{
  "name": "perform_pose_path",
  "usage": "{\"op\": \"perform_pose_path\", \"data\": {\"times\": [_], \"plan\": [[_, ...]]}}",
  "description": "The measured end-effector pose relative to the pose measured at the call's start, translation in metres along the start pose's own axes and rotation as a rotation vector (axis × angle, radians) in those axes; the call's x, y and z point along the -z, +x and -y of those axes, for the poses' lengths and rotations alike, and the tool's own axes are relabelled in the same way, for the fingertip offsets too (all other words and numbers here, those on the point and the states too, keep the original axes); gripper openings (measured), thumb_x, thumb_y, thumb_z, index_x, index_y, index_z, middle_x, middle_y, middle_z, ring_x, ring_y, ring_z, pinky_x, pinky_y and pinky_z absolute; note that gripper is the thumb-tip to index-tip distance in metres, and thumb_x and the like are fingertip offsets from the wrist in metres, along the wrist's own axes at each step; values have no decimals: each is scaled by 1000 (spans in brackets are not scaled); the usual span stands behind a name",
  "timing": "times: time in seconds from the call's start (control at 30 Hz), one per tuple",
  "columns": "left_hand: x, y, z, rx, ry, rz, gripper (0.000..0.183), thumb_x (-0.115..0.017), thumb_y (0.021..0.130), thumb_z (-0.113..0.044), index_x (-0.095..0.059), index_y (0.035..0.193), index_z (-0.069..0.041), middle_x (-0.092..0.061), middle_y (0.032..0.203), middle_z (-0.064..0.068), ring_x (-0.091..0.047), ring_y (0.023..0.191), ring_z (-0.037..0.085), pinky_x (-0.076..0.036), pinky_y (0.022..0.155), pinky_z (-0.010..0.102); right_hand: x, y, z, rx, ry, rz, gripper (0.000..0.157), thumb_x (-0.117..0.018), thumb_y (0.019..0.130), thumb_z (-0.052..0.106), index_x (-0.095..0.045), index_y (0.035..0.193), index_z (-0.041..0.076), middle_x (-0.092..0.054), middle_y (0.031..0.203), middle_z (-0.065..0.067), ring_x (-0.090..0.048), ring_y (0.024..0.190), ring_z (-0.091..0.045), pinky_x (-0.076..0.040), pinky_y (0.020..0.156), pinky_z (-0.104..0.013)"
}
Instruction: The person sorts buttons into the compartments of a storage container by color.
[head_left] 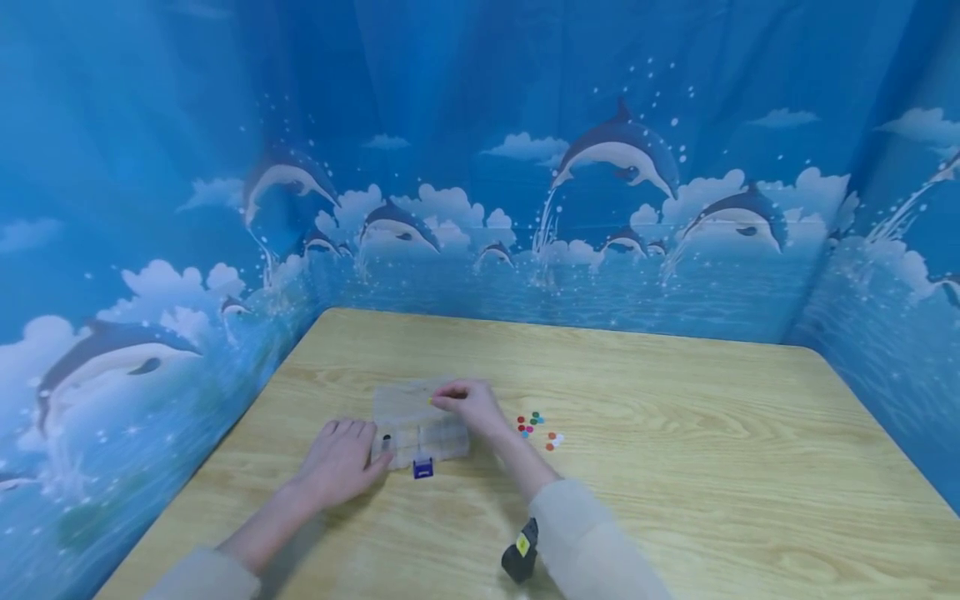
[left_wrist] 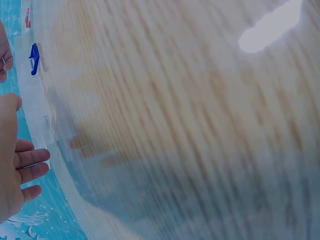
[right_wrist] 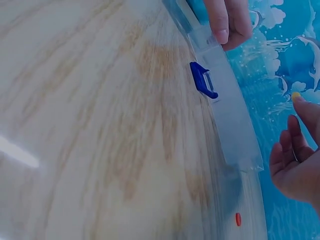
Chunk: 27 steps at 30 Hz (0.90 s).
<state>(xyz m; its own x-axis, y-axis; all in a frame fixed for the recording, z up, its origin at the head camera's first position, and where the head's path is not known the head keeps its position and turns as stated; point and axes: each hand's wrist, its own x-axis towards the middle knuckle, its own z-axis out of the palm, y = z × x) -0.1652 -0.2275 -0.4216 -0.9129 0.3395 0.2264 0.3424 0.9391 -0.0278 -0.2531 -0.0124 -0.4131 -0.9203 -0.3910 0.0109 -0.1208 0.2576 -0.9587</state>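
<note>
A clear plastic compartment box lies with its transparent lid folded back and its blue latch toward me. My left hand rests at the box's left end, thumb by the front corner; in the left wrist view its fingers are loosely extended beside that end. My right hand is over the lid side, pinching a small yellow disc between thumb and fingertip. One dark disc sits in the left compartment.
Right of the box, several small discs in red, green, blue, pink, orange and white lie loosely on the wooden table, among them a red disc and an orange disc. A black wrist device hangs by the right sleeve. A dolphin-printed curtain surrounds the table.
</note>
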Motion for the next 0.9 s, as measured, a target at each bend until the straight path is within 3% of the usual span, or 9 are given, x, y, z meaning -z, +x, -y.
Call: {"op": "perform_pose_path", "data": {"times": [0.53,0.9], "plan": [[-3,-1,1,-15,9,-29,44,-58,88,-39,-56,100,3,-61,98,20,-55,97,37,-39,89,51,-21,6,4,38,-34,-3,22,-67,85,16,-68,102,2,-66,96,-3,-59,88,-14,-49,78,-27],[-7,0,4,-14,8,-19,46,-57,87,-42,-56,99,2,-61,98,19,-55,97,36,-39,88,51,-32,7,2,55,-103,-17,15,-68,83,14,-70,95,5,-66,89,-1,-57,80,-11,-48,71,-24]]}}
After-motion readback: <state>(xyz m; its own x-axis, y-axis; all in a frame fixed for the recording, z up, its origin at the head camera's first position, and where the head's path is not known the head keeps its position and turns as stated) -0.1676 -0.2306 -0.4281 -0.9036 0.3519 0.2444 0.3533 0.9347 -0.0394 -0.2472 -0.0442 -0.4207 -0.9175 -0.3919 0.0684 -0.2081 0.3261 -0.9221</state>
